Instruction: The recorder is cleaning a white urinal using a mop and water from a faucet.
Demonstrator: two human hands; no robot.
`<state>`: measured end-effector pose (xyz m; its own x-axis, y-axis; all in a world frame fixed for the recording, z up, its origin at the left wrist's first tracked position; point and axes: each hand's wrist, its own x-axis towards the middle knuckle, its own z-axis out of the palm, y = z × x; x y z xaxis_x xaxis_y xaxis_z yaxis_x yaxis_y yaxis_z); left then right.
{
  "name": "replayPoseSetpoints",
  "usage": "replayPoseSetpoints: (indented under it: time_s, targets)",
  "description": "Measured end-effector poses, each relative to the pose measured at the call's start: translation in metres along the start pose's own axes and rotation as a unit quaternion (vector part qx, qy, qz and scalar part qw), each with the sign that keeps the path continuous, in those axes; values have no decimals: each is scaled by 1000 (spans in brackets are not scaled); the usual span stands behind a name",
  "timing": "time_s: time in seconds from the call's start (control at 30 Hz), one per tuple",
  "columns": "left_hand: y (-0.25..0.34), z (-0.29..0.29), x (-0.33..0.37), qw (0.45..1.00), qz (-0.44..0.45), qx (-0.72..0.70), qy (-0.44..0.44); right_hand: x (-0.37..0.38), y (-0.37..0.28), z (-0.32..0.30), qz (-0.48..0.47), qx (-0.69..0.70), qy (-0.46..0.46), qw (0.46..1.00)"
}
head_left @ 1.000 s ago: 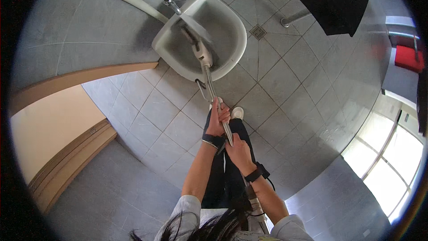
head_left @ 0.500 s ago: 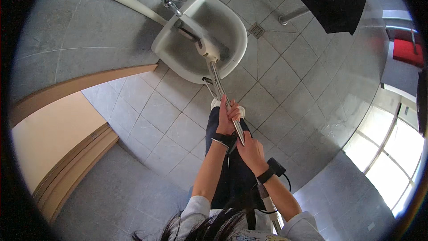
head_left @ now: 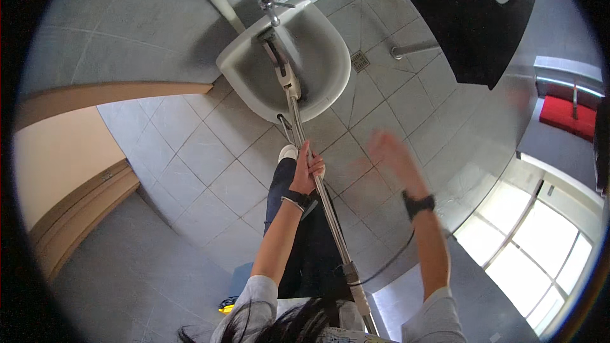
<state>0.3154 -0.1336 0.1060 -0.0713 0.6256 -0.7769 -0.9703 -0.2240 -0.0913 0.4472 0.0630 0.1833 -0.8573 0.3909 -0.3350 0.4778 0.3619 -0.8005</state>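
Note:
My left hand [head_left: 307,170] is wrapped around the metal pole [head_left: 332,219] of a mop. The pole slants from beside my body to the sink [head_left: 330,98]. In the basin rests the mop's pale head [head_left: 288,80], tilted, with a dark part toward the tap. Above it, the chrome tap [head_left: 269,7] has a pale streak like running water beneath it. My right hand [head_left: 395,155] is off the pole, to its right, blurred by motion. Its fingers look stretched out and apart, with nothing visible in them.
Grey tiled floor [head_left: 375,194] surrounds the sink, with a drain grate [head_left: 360,61] at its right. A black panel with a cutout [head_left: 470,38] juts in at the upper right. A wooden door frame [head_left: 101,200] stands left. At far right lie a red object [head_left: 567,117] and a bright window [head_left: 540,235].
My right hand has let go of the pole and swung out to the right. The mop head has shifted slightly left within the basin. My left hand still grips the pole.

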Motion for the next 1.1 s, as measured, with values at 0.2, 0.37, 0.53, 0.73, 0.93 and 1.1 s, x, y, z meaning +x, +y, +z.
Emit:
replayPoseSetpoints:
  time_s: [0.2, 0.37, 0.53, 0.73, 0.93, 1.1]
  targets:
    - [-9, -6, -3, 1000, 21, -22, 2, 193, -142, -30, -83, -81, 151, 982]
    - [-12, -1, -24, 999, 30, 19, 12, 251, -170, 10, -153, -110, 169, 967]
    - [-15, 0, -37, 997, 38, 71, -3, 245, -181, 46, -73, -90, 111, 987]
    - [-21, -3, -33, 993, 39, 112, -2, 231, -155, 38, -61, -65, 63, 994]
    - [-28, -10, -24, 967, 109, 222, 57, 11, -61, 84, 61, 77, -132, 986]
    - [-11, -14, -24, 925, 90, 369, 16, -126, -122, 94, 355, 283, -130, 881]
